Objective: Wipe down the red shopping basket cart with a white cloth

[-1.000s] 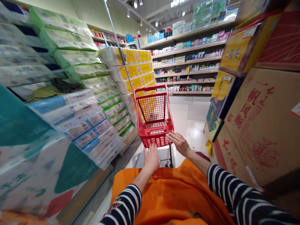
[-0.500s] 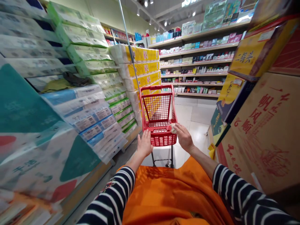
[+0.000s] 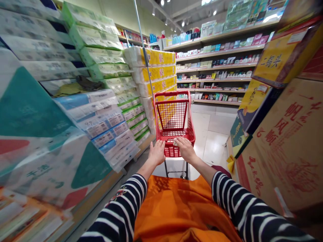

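Between tissue packs (image 3: 101, 117) and boxes (image 3: 285, 141) a red cart (image 3: 174, 116) stands in the aisle, the left hand (image 3: 156, 152) lying flat, fingers loose, on its near rim, the right hand (image 3: 186, 148) curled over a white wad (image 3: 175, 143).

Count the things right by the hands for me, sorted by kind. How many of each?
Hands: 2, the left hand and the right hand, both at the cart's near rim
Red shopping cart: 1
Small white wad under the right hand: 1
Total: 4
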Motion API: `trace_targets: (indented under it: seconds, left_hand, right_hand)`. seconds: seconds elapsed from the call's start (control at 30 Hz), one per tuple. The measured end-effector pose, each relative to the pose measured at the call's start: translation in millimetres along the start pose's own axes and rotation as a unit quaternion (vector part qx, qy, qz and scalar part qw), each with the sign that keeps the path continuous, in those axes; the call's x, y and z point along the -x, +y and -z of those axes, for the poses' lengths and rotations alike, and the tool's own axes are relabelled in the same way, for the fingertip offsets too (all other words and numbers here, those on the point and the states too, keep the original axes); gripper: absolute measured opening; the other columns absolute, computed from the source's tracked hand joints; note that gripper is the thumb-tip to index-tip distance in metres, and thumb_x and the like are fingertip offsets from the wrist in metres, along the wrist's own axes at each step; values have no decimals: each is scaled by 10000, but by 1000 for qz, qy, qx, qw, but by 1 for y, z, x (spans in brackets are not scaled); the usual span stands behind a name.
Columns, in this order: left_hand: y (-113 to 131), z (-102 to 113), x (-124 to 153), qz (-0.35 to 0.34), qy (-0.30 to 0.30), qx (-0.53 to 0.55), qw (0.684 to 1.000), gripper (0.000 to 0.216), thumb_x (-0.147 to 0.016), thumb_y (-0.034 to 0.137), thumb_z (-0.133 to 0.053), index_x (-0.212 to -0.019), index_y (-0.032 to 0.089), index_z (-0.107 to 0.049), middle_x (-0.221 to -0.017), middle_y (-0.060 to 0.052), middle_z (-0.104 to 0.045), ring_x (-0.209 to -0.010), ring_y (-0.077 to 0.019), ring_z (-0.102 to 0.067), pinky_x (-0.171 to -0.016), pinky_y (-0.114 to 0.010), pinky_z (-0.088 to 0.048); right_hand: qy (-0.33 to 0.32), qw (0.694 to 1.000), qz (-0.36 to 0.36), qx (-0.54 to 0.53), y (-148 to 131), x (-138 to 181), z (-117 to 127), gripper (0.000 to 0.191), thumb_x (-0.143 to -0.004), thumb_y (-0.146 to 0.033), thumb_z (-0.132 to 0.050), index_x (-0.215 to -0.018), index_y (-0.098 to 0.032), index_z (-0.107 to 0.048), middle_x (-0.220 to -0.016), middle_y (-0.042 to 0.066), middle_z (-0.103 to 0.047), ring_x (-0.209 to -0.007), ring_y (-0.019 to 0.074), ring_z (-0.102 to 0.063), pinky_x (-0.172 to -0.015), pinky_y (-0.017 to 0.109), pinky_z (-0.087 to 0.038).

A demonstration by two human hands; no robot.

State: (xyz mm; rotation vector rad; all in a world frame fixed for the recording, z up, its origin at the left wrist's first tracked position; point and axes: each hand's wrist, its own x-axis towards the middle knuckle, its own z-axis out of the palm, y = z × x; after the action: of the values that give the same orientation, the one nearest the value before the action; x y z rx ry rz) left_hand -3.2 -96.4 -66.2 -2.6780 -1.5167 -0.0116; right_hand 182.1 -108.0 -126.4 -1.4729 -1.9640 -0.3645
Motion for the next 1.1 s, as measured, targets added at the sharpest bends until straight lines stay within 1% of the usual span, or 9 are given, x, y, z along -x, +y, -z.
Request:
trace_targets:
  seconds: [0.1,0.2,0.37,0.57,0.67,0.8,0.9,1.0,1.1]
  left_hand:
    - [10,2,4,-12,2,13,1000,693,-748,226,-485,-1409,124,-303,-1466,-129,-357,-1371,-251,-261,-1120,-569,-123]
    - [30,2,10,-39,14,31,999,707,-742,255,-494,-1410,127,-301,-1467,-121,-356,-1365,-255,-263,-1125,-567,-118]
    - [63,0,13,-131,24,32,991,709,-763,292,-482,-1421,127,-277,-1482,-111,-334,-1370,-262,-249,-1139,-547,-91]
    - [70,8,-3,-168,22,5,986,684,-791,248,-430,-1439,133,-241,-1523,-90,-251,-1411,-249,-152,-1138,-549,-79]
    - [75,10,-10,-183,23,-7,983,641,-814,226,-391,-1430,106,-260,-1516,-106,-265,-1411,-245,-159,-1137,-550,-74]
    - [86,7,-10,-187,39,-22,981,606,-833,206,-364,-1422,95,-278,-1505,-122,-288,-1411,-252,-160,-1134,-551,-88]
    - [85,5,-7,-198,50,-27,979,613,-825,194,-377,-1426,126,-272,-1498,-100,-312,-1413,-240,-154,-1141,-536,-77]
    - [74,7,-11,-189,47,-25,981,617,-828,197,-371,-1432,136,-260,-1513,-91,-279,-1409,-238,-172,-1139,-540,-78]
    - [58,13,-22,-148,41,-29,988,605,-831,202,-362,-1425,118,-279,-1510,-115,-278,-1402,-250,-195,-1130,-563,-76]
  right_hand:
    - [18,1000,0,8,14,7,8,444,-840,-64,-379,-1220,-173,-582,-1275,110,-577,-1198,244,-499,-1018,446,-375]
    - [51,999,-12,12,34,18,16,410,-840,-90,-389,-1177,-177,-607,-1226,112,-608,-1156,240,-531,-1006,452,-387]
    - [92,995,-38,7,75,35,34,385,-819,-110,-387,-1103,-155,-644,-1150,126,-641,-1104,257,-561,-989,479,-406]
    - [82,994,-66,-7,119,36,54,394,-789,-119,-387,-1081,-149,-650,-1132,128,-647,-1102,265,-559,-972,487,-429]
    - [58,996,-64,-22,109,31,54,397,-787,-121,-383,-1080,-141,-651,-1108,128,-659,-1069,256,-579,-949,464,-449]
    - [42,997,-32,-63,62,27,43,408,-810,-119,-380,-1133,-168,-624,-1124,104,-659,-1056,229,-587,-946,428,-444]
    - [55,995,-43,-72,36,29,37,388,-829,-130,-381,-1132,-176,-619,-1106,96,-664,-1019,226,-597,-940,427,-443]
    - [54,994,-38,-85,34,31,39,363,-848,-148,-378,-1115,-163,-624,-1075,102,-670,-998,229,-599,-937,429,-450]
    - [63,993,-31,-95,43,33,45,349,-852,-153,-383,-1096,-177,-632,-1051,92,-673,-996,234,-593,-934,435,-453]
